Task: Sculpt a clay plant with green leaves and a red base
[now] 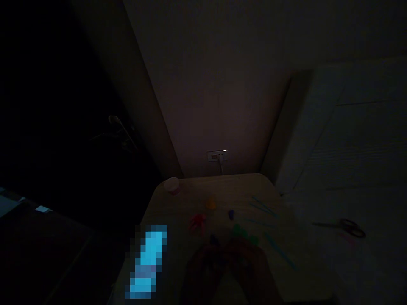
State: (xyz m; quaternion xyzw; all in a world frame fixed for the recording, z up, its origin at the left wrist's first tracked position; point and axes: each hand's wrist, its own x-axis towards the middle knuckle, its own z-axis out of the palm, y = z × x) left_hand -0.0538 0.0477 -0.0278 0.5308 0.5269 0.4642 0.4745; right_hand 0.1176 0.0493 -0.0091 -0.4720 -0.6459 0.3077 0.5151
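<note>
Your left hand (pixel 203 263) and right hand (pixel 251 259) are close together by green pieces (pixel 240 231), grip too dark to tell; the next move calls for light

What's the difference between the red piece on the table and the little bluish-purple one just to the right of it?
The red piece spreads out in thin prongs, while the bluish-purple piece is compact. The red piece is clearly larger than the bluish-purple piece, and its colour stands out more than the darker tone of the other. Both lie on the wooden table in dim light.
</note>
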